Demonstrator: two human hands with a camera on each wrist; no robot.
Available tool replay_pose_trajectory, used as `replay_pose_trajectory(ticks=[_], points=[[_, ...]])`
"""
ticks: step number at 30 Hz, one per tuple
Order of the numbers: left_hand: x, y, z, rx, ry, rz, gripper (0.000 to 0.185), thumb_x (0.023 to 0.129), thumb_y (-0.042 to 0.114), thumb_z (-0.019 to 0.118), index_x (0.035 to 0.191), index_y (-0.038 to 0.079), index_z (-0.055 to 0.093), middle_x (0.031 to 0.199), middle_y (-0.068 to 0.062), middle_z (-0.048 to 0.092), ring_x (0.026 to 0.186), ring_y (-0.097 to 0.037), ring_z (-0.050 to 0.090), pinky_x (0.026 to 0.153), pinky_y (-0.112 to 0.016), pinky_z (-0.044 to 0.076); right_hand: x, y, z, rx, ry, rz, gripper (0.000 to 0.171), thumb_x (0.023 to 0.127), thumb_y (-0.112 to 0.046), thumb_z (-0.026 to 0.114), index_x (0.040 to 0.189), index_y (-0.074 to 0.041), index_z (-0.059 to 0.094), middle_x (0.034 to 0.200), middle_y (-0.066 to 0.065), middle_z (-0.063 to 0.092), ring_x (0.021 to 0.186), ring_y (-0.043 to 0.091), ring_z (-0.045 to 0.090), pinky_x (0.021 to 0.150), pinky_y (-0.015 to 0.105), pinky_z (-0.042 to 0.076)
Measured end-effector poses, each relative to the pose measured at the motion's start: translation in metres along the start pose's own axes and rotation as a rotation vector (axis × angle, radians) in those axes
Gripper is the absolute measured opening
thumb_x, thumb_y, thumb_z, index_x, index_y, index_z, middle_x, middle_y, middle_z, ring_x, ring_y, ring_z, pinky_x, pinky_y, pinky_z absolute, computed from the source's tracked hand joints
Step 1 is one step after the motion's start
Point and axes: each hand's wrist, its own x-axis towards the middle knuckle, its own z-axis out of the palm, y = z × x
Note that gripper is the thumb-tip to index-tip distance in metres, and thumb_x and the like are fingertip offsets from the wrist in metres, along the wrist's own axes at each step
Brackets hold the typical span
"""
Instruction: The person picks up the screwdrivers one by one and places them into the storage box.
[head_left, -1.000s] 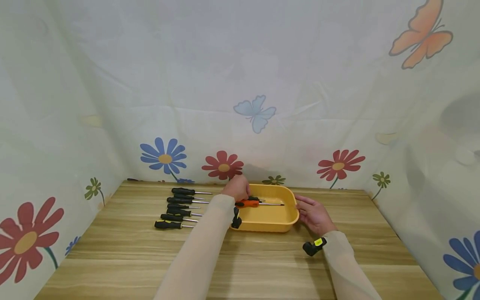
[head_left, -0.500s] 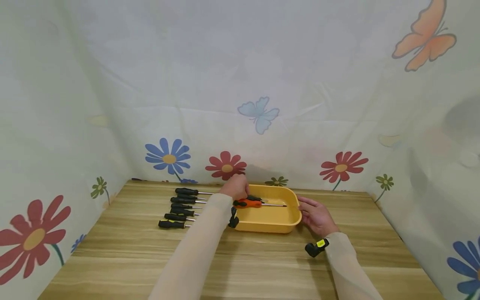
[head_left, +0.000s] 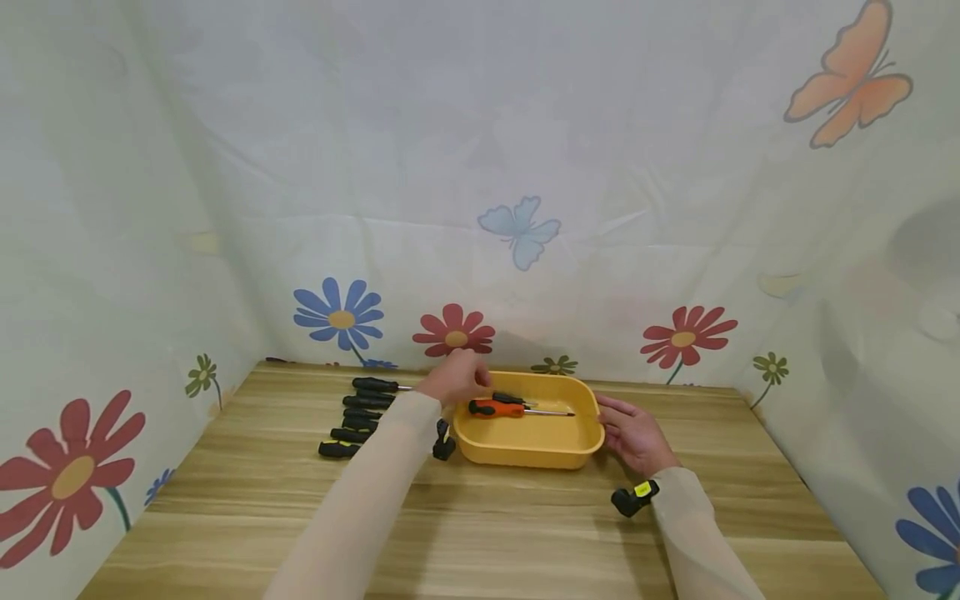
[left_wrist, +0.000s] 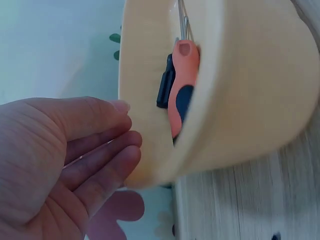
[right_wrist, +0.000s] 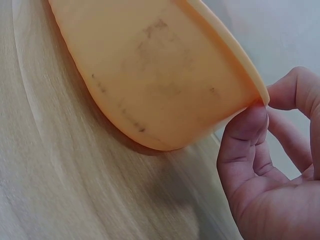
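A yellow plastic tray (head_left: 528, 457) stands on the table, holding an orange-and-black screwdriver (head_left: 506, 409) and a smaller black screwdriver (head_left: 507, 398). Over the tray's left end is my left hand (head_left: 454, 375); in the left wrist view its loosely bent fingers (left_wrist: 107, 170) are beside the rim with nothing between them. At the opposite end my right hand (head_left: 633, 435) pinches the rim, thumb on one side and a finger on the other in the right wrist view. Left of the tray, several black-handled screwdrivers (head_left: 369, 402) lie in a row, their shafts partly hidden by my left forearm.
The wood-grain table (head_left: 517, 533) runs back to a pale curtain (head_left: 420, 250) printed with flowers and butterflies. That curtain also closes off both sides. A small black camera (head_left: 444, 440) sits on my left wrist and another camera (head_left: 633, 497) on my right.
My left hand has come up out of the tray and moved left, uncovering the handles of the orange and small black screwdrivers. My right hand keeps its pinch on the rim.
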Motion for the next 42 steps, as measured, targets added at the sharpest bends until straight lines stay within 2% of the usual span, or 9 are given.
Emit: replay_pose_trajectory(ticks=[8, 16, 21, 28, 35, 42], points=[[-0.012, -0.008, -0.010, 0.058, 0.047, 0.053, 0.018, 0.093, 0.011, 0.075, 0.110, 0.009, 0.080, 0.103, -0.001, 0.077, 0.090, -0.017, 0.067, 0.090, -0.036, 0.060, 0.002, 0.002, -0.001, 0.011, -0.005, -0.001, 0.050, 0.101, -0.006, 0.061, 0.150, -0.004, 0.050, 0.130, 0.011, 0.071, 0.095, 0.019, 0.071, 0.085, 0.033, 0.062], [-0.025, -0.026, -0.009, -0.019, 0.116, 0.079, 0.021, 0.092, 0.012, 0.077, 0.112, 0.008, 0.079, 0.101, 0.000, 0.075, 0.087, -0.017, 0.064, 0.087, -0.033, 0.060, 0.003, 0.003, -0.002, 0.011, -0.008, 0.001, 0.051, 0.100, -0.006, 0.062, 0.150, -0.004, 0.051, 0.128, 0.010, 0.071, 0.094, 0.018, 0.071, 0.083, 0.031, 0.062], [-0.036, -0.037, -0.009, -0.071, 0.113, 0.082, 0.029, 0.094, 0.018, 0.076, 0.121, 0.009, 0.075, 0.106, 0.000, 0.074, 0.092, -0.015, 0.064, 0.091, -0.034, 0.059, 0.003, 0.003, -0.002, 0.016, -0.010, 0.002, 0.050, 0.101, -0.006, 0.062, 0.150, -0.004, 0.050, 0.127, 0.010, 0.072, 0.093, 0.017, 0.071, 0.083, 0.031, 0.062], [-0.056, -0.045, -0.017, -0.092, 0.097, 0.093, 0.022, 0.097, 0.020, 0.072, 0.116, 0.011, 0.076, 0.100, 0.002, 0.072, 0.089, -0.015, 0.062, 0.087, -0.036, 0.058, 0.002, 0.001, -0.001, 0.005, 0.005, 0.017, 0.050, 0.101, -0.009, 0.063, 0.149, -0.006, 0.052, 0.123, 0.009, 0.072, 0.090, 0.017, 0.070, 0.080, 0.030, 0.062], [-0.081, -0.057, -0.020, -0.084, 0.130, 0.057, 0.029, 0.098, 0.023, 0.071, 0.124, 0.011, 0.073, 0.116, -0.006, 0.073, 0.100, -0.017, 0.067, 0.095, -0.042, 0.058, 0.000, 0.000, -0.002, -0.012, 0.005, 0.032, 0.051, 0.101, -0.010, 0.064, 0.150, -0.007, 0.051, 0.124, 0.010, 0.072, 0.090, 0.017, 0.069, 0.080, 0.030, 0.061], [-0.106, -0.075, -0.024, -0.090, 0.180, 0.033, 0.031, 0.098, 0.024, 0.071, 0.125, 0.010, 0.072, 0.120, -0.008, 0.073, 0.107, -0.022, 0.069, 0.096, -0.045, 0.058, 0.000, -0.001, -0.001, -0.021, -0.008, 0.022, 0.051, 0.101, -0.010, 0.064, 0.150, -0.006, 0.051, 0.120, 0.010, 0.074, 0.087, 0.016, 0.070, 0.077, 0.029, 0.061]])
